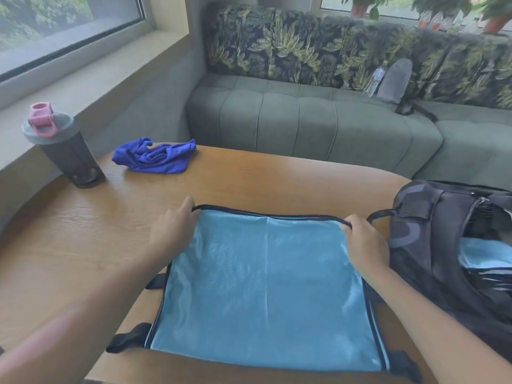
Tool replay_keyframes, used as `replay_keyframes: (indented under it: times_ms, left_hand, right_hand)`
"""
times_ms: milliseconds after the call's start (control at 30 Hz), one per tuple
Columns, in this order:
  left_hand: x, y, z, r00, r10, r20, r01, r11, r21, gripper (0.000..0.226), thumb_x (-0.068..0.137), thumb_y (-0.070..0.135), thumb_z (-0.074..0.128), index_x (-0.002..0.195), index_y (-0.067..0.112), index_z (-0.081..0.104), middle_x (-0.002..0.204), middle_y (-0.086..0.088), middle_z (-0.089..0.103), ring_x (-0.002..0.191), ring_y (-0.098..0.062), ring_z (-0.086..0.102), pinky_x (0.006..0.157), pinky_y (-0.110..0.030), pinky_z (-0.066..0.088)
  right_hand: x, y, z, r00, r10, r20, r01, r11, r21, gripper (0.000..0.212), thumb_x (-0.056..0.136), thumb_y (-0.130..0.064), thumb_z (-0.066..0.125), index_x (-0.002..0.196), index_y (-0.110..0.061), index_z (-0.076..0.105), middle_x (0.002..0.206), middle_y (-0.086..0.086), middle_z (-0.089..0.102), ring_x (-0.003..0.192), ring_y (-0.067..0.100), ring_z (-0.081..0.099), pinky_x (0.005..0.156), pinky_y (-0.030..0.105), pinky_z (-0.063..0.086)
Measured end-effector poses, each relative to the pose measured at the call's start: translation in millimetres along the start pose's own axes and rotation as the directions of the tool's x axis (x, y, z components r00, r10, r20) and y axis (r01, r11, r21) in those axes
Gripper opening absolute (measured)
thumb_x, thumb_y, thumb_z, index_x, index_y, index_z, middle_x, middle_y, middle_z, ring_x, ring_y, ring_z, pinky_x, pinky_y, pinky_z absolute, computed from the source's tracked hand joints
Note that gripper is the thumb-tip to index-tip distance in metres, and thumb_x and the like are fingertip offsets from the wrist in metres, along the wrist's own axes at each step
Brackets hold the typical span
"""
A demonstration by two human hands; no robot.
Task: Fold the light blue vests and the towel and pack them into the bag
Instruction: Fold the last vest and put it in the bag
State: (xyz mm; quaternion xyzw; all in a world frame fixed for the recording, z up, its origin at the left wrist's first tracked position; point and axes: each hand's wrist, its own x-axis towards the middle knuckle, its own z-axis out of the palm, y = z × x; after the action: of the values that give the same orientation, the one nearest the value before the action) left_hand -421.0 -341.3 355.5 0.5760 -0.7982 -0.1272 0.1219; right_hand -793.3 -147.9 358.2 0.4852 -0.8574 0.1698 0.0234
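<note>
Both hands' fingers pinch the vest [266, 284] top corners; bag [443, 245] cut off, contents seemingly another vest

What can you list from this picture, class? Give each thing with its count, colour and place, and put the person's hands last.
light blue mesh vest with dark trim: one, spread flat on the table's near side
dark duffel bag: one, open, table's right edge, light blue fabric inside
crumpled royal blue towel: one, table's far left
dark shaker bottle with pink cap: one, upright, left of towel
round wooden table: one, tan
grey-green sofa: one, behind table
left hand: fingers grip vest's far-left corner
right hand: fingers grip vest's far-right corner
</note>
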Motion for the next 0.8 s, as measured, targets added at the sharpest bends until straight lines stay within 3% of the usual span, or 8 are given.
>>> replay_keyframes:
  times_ms: [133,233,333,400,533,633,700,800]
  left_hand:
    - [7,-10,13,0.981,0.188,-0.045,-0.18,0.973,0.147,0.023,0.1,0.033,0.059,0.102,0.016,0.045,0.103,-0.008,0.052,0.09,-0.035,0.055,0.07,-0.051,0.051]
    - [18,-18,20,0.946,0.321,-0.033,-0.308,0.929,0.205,0.035,0.097,0.025,0.065,0.126,0.011,0.052,0.125,-0.009,0.051,0.108,-0.034,0.053,0.083,-0.048,0.054]
    - [29,-19,21,0.926,0.377,0.024,-0.373,0.903,0.215,0.041,0.098,0.023,0.063,0.134,0.011,0.049,0.122,-0.009,0.055,0.11,-0.034,0.054,0.088,-0.049,0.053]
    - [37,-20,20,0.931,0.363,0.032,-0.362,0.912,0.192,0.04,0.095,0.021,0.067,0.131,0.014,0.049,0.115,-0.007,0.055,0.107,-0.033,0.054,0.086,-0.051,0.053]
    - [47,-22,16,0.924,0.379,0.049,-0.382,0.917,0.117,0.017,0.088,0.007,0.069,0.101,0.012,0.059,0.096,-0.007,0.052,0.096,-0.033,0.05,0.08,-0.055,0.052]
    - [42,-10,-11,0.917,0.393,0.067,-0.398,0.914,0.082,0.006,0.093,0.009,0.064,0.098,0.01,0.062,0.096,-0.007,0.052,0.098,-0.029,0.049,0.083,-0.05,0.05]
    - [37,-1,-35,0.921,0.384,0.068,-0.388,0.919,0.075,0.005,0.096,0.014,0.061,0.1,0.011,0.063,0.098,-0.006,0.052,0.097,-0.027,0.051,0.082,-0.045,0.048]
    - [41,10,-66,0.947,0.32,0.036,-0.32,0.948,0.001,0.005,0.095,0.012,0.059,0.091,0.009,0.06,0.091,-0.006,0.056,0.087,-0.03,0.055,0.073,-0.041,0.044]
  right_hand:
    - [1,4,10,0.999,-0.01,0.032,0.014,0.99,-0.14,0.021,0.101,-0.028,0.056,0.12,-0.018,0.056,0.119,0.004,0.054,0.105,0.028,0.052,0.067,0.036,0.043]
    - [11,7,10,0.983,-0.15,0.102,0.168,0.968,-0.188,0.036,0.1,-0.022,0.058,0.136,-0.017,0.054,0.132,0.003,0.057,0.119,0.027,0.049,0.089,0.04,0.046]
    - [24,7,4,0.958,-0.197,0.209,0.237,0.953,-0.19,0.041,0.102,-0.019,0.055,0.143,-0.018,0.048,0.135,0.002,0.057,0.128,0.024,0.045,0.096,0.04,0.043]
    - [32,5,-1,0.946,-0.201,0.256,0.25,0.952,-0.177,0.04,0.101,-0.017,0.056,0.14,-0.018,0.049,0.133,0.001,0.057,0.128,0.023,0.043,0.095,0.039,0.043]
    - [42,2,-11,0.921,-0.177,0.348,0.229,0.966,-0.116,0.028,0.102,-0.014,0.056,0.13,-0.017,0.056,0.127,0.003,0.055,0.124,0.024,0.044,0.09,0.041,0.045]
    - [50,-5,-31,0.921,-0.134,0.365,0.167,0.984,-0.059,0.017,0.1,-0.011,0.053,0.111,-0.021,0.062,0.115,0.004,0.055,0.11,0.029,0.052,0.089,0.049,0.05]
    - [51,-13,-51,0.926,-0.134,0.353,0.139,0.99,0.009,0.016,0.098,-0.008,0.054,0.098,-0.022,0.062,0.108,0.003,0.056,0.102,0.029,0.056,0.088,0.045,0.05]
    - [55,-23,-80,0.95,-0.128,0.286,0.105,0.99,0.095,0.014,0.097,-0.005,0.058,0.096,-0.017,0.065,0.104,0.005,0.062,0.092,0.026,0.058,0.079,0.033,0.045]
